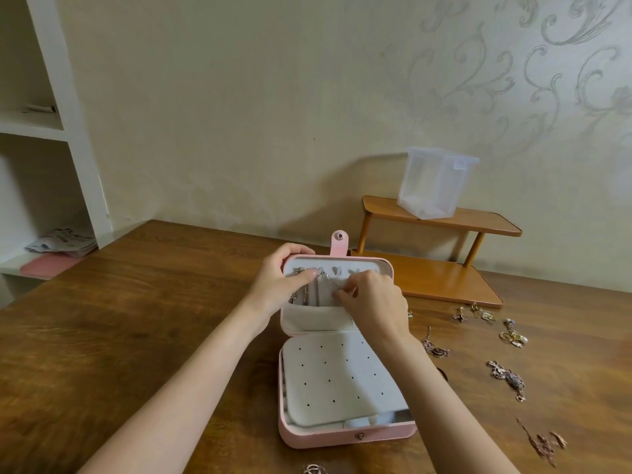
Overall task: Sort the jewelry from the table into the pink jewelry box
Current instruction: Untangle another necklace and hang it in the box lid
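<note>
- Pink jewelry box: open on the desk, lid upright at the far side, base nearest the person. A grey perforated earring panel lies over the base.
- Lid interior: a row of hooks along the top, a fabric pocket below. Several chains already hang there.
- Silver chain: the item in hand, running at a slant from the hooks down to the right hand.
- Left hand: fingers curled over the lid's top left corner, thumb pressed across the hung chains; it holds the lid steady.
- Right hand: fingertips pinched together on the lower end of the silver chain, in front of the lid.
- Loose jewelry, right of the box: a pendant necklace, gold rings, small earrings, a beaded cluster, further pieces near the desk's front edge.
- Handling note, as a judgement: keep the lid braced, seat the chain fully on its hook, then draw the tail straight down into the pocket so it does not cross its neighbours.
- Progress: early; most pieces lie unsorted.
</note>
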A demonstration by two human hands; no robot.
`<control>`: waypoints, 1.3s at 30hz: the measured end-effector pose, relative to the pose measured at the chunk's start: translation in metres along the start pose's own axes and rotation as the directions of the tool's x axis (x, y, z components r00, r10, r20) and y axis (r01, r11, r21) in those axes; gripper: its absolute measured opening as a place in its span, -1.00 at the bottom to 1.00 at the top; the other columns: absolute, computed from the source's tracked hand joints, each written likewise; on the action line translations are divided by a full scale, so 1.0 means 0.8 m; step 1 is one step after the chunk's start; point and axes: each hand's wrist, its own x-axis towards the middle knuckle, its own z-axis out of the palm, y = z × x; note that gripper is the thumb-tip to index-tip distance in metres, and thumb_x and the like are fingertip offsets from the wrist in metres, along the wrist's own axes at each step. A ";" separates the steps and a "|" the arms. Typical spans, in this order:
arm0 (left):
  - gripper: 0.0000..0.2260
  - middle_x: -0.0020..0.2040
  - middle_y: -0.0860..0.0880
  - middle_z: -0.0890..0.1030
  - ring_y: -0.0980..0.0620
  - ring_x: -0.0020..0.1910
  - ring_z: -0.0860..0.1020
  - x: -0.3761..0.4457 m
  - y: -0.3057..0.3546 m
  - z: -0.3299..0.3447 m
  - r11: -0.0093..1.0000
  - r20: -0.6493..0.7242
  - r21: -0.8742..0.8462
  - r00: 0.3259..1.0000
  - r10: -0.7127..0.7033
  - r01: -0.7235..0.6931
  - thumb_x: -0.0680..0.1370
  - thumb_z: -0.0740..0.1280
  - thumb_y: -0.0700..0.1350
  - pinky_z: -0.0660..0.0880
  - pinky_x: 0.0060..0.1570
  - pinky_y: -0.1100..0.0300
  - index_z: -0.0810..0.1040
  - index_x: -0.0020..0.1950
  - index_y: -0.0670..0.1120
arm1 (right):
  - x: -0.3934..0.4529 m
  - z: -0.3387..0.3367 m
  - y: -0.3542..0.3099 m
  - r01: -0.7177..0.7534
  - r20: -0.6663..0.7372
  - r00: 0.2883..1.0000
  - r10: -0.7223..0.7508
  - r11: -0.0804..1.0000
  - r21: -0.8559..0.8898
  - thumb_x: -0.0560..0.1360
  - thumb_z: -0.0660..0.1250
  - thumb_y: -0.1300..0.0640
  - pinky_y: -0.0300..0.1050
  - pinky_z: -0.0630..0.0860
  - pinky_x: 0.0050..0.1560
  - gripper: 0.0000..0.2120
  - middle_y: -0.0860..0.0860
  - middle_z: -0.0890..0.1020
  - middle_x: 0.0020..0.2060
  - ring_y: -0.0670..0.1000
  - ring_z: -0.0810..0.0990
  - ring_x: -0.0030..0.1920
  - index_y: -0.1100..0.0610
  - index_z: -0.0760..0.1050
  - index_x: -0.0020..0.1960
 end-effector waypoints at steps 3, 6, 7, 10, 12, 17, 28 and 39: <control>-0.76 0.04 -0.03 0.56 0.06 0.04 0.55 0.002 0.004 -0.002 1.000 0.043 0.030 0.999 -0.008 0.006 0.49 0.38 -0.25 0.54 -0.21 0.33 0.48 0.10 -0.02 | 0.001 -0.001 0.008 0.024 0.000 1.000 -0.024 0.999 0.027 0.51 0.32 0.10 -0.13 0.53 -0.13 -0.84 0.06 0.63 -0.01 0.06 0.58 -0.06 0.14 0.59 0.05; -0.72 0.07 -0.02 0.54 0.08 0.04 0.54 0.001 0.007 -0.001 0.996 0.066 0.084 0.998 0.007 -0.012 0.47 0.38 -0.28 0.55 -0.21 0.34 0.46 0.12 -0.03 | -0.001 0.000 0.007 0.043 -0.006 0.999 -0.043 0.995 0.087 0.50 0.34 0.12 -0.18 0.46 -0.19 -0.87 0.05 0.64 -0.07 0.04 0.57 -0.10 0.12 0.58 0.01; -0.71 0.08 -0.01 0.54 0.07 0.05 0.54 0.001 0.007 -0.001 0.995 0.073 0.095 0.997 0.009 -0.016 0.47 0.38 -0.28 0.56 -0.21 0.33 0.46 0.13 -0.02 | -0.002 0.001 0.006 0.053 -0.008 0.999 -0.053 0.992 0.110 0.50 0.34 0.13 -0.20 0.44 -0.20 -0.87 0.05 0.64 -0.08 0.03 0.57 -0.11 0.12 0.58 0.01; -0.71 0.09 -0.02 0.55 0.04 0.07 0.54 0.000 0.007 -0.002 0.998 0.090 0.055 0.996 -0.026 0.021 0.48 0.37 -0.26 0.57 -0.16 0.25 0.46 0.12 0.02 | -0.005 0.003 0.006 0.064 -0.019 0.998 -0.062 0.990 0.128 0.50 0.32 0.15 -0.20 0.50 -0.17 -0.87 0.04 0.66 -0.07 0.01 0.59 -0.10 0.13 0.61 0.01; -0.77 0.06 -0.06 0.57 0.03 0.05 0.57 -0.001 0.009 -0.004 0.994 0.100 -0.059 0.991 -0.089 0.095 0.51 0.33 -0.23 0.56 -0.16 0.22 0.48 0.11 0.01 | -0.007 0.004 0.008 0.042 0.018 0.999 -0.044 0.992 0.117 0.49 0.34 0.12 -0.12 0.57 -0.13 -0.86 0.06 0.66 -0.10 0.04 0.61 -0.14 0.14 0.63 -0.02; -0.85 -0.01 -0.11 0.62 0.03 -0.06 0.60 -0.002 0.011 -0.007 0.957 0.117 -0.237 0.982 -0.145 0.170 0.54 0.29 -0.23 0.55 -0.25 0.24 0.53 0.07 -0.05 | -0.007 0.007 -0.004 0.092 0.257 0.959 -0.119 0.989 0.112 0.58 0.17 0.11 -0.06 0.61 -0.22 -0.72 0.12 0.65 -0.22 0.09 0.65 -0.32 0.25 0.59 -0.10; -0.85 0.03 -0.10 0.59 0.00 -0.01 0.57 0.002 0.013 -0.005 0.971 0.124 -0.192 0.985 -0.123 0.145 0.53 0.31 -0.23 0.54 -0.17 0.19 0.57 0.02 -0.01 | -0.001 -0.017 -0.005 0.136 0.005 0.990 -0.142 0.956 0.262 0.49 0.35 0.21 -0.31 0.43 -0.19 -0.86 0.05 0.66 -0.08 -0.08 0.51 -0.21 0.14 0.66 -0.01; -0.84 0.01 -0.08 0.60 0.02 0.00 0.58 0.004 0.014 -0.001 0.972 0.127 -0.190 0.985 -0.114 0.137 0.54 0.30 -0.24 0.52 -0.15 0.19 0.58 0.03 -0.02 | 0.000 -0.006 0.003 0.231 0.005 0.973 -0.231 0.971 0.055 0.53 0.26 0.17 0.00 0.57 -0.13 -0.85 0.05 0.67 -0.11 0.09 0.62 -0.14 0.11 0.60 0.01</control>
